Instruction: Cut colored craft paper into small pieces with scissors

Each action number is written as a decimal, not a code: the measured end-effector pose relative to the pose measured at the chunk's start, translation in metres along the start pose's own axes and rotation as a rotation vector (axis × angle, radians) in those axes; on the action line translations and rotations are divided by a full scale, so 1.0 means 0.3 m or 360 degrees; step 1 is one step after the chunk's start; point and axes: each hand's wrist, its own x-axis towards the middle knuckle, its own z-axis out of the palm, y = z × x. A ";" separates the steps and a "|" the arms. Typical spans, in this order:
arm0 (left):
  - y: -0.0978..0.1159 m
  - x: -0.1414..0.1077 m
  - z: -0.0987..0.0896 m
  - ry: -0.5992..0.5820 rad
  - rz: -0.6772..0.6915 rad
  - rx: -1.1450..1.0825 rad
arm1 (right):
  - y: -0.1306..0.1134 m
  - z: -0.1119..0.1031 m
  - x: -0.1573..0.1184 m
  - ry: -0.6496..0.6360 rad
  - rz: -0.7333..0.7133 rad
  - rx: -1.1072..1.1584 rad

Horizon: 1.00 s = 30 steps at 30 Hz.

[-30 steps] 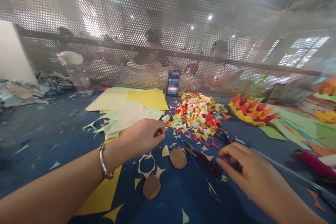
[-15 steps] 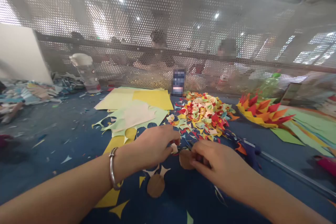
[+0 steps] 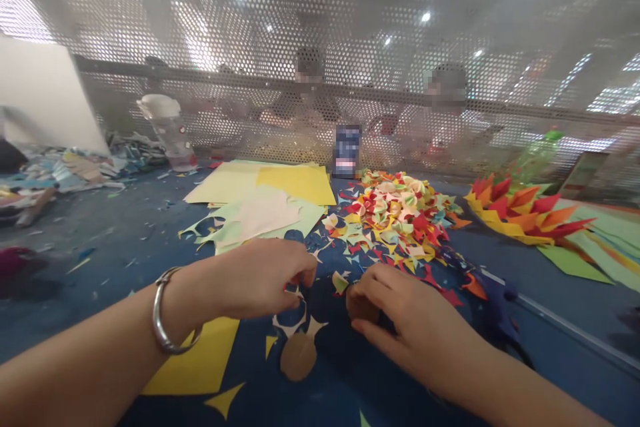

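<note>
Left forearm and left hand, both bare; worn at the wrist, a smooth, silver-coloured metal bangle, rounded in outline and loose in fit, standing away from the wrist along the lower side. Surface polished, with pale highlights following the curve; near the upper end, a small detail too blurred to make out. Right forearm and right hand, likewise bare.

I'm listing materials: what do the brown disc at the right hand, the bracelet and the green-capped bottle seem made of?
Brown disc: probably cardboard, matt, from its dull brown face.
Bracelet: polished silvery metal, by its bright highlights.
Bottle: likely smooth plastic, since light shows through its greenish side; glass is possible.
</note>
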 end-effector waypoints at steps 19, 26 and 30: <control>0.008 0.224 -0.021 0.0530 0.0045 -0.0592 | -0.002 0.020 -0.034 0.0015 -0.0105 0.0140; 0.014 0.455 0.002 0.0705 -0.0056 -0.0610 | 0.000 0.020 -0.041 -0.0005 -0.0117 0.0132; -0.042 0.327 -0.053 0.0566 -0.0082 -0.0443 | 0.007 0.021 -0.045 0.0010 -0.0139 0.0131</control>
